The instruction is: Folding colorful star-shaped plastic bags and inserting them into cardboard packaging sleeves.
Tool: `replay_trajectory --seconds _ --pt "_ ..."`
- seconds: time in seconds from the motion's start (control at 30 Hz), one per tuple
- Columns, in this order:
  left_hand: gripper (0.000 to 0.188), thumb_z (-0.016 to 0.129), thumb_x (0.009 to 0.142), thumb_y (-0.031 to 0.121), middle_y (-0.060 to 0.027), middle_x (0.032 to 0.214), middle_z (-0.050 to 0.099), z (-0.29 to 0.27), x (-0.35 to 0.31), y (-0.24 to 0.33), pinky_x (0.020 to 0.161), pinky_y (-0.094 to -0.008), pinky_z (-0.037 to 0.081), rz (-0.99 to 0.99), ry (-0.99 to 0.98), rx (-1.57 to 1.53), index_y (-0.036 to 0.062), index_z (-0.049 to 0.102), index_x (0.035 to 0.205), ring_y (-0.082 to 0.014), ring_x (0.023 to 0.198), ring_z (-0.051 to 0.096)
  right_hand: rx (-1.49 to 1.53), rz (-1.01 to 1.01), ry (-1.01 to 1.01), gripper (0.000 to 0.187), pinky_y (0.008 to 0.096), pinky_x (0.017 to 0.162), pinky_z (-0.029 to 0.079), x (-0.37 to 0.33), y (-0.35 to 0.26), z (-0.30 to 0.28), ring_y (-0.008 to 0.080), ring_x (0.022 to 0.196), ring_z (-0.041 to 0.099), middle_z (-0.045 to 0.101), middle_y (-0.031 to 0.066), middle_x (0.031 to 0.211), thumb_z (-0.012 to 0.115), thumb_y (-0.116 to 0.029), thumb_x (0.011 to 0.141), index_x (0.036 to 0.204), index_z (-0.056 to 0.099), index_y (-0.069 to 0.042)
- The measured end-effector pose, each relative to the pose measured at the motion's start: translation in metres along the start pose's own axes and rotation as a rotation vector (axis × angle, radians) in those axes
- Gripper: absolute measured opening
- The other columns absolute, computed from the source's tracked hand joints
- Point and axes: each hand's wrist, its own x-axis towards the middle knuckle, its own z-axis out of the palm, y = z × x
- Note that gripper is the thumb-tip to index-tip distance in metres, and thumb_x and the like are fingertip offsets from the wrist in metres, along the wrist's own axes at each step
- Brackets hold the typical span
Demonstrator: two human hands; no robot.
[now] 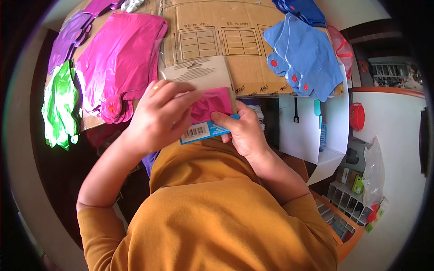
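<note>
In front of my body, my right hand [246, 131] grips a flat package, a card with a blue printed edge and a barcode label [195, 133]. Its thumb presses on top, with the fingers underneath. A folded piece of shiny pink foil [217, 101] lies on the card. My left hand [162, 113] is at the package's left side, its bent fingers closed together by the pink foil; whether something is pinched there is hidden. Just beyond, a white card with a hang hole [194, 70] rests on the cardboard.
A cardboard sheet [244, 16] covers the table. Flat foil stacks lie on it: pink [122, 54], purple [68, 45], green [61, 108] hanging over the left edge, and blue [307, 54] at right. A white open box [298, 131] and a red basket [357, 116] are at right.
</note>
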Motion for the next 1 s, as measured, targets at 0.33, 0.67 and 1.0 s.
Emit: replay_trajectory --seconds 0.33,0.67,1.0 --pt "0.026 0.058 0.095 0.017 -0.0102 0.109 0.063 0.046 -0.058 0.058 0.084 -0.0337 0.052 -1.196 0.449 -1.855 0.0015 0.054 0.115 -0.0211 0.101 0.063 -0.014 -0.004 0.019 0.023 0.0216 0.044 0.044 0.004 0.006 0.005 0.0063 0.064 0.059 0.065 0.0013 0.081 0.073 -0.016 0.085 0.101 0.062 -0.004" --pt "0.017 0.052 0.097 0.008 -0.0109 0.102 0.065 0.053 -0.042 0.052 0.081 -0.0377 0.057 -1.351 0.525 -1.835 -0.0007 0.056 0.111 -0.0214 0.093 0.065 -1.498 -1.098 0.238 0.055 0.0402 0.08 0.046 -0.033 -0.021 -0.008 0.0292 0.09 0.06 0.06 0.0151 0.109 0.08 -0.038 0.073 0.112 0.06 -0.004" --pt "0.042 0.043 0.093 0.029 -0.0147 0.117 0.064 0.044 -0.049 0.038 0.098 -0.0427 0.047 -1.026 0.465 -2.261 0.0011 0.055 0.122 -0.0303 0.111 0.059 -1.597 -1.314 -0.166 0.027 0.0367 0.078 0.055 -0.009 -0.025 -0.006 0.0292 0.092 0.068 0.068 0.0182 0.101 0.064 -0.004 0.079 0.104 0.065 0.004"
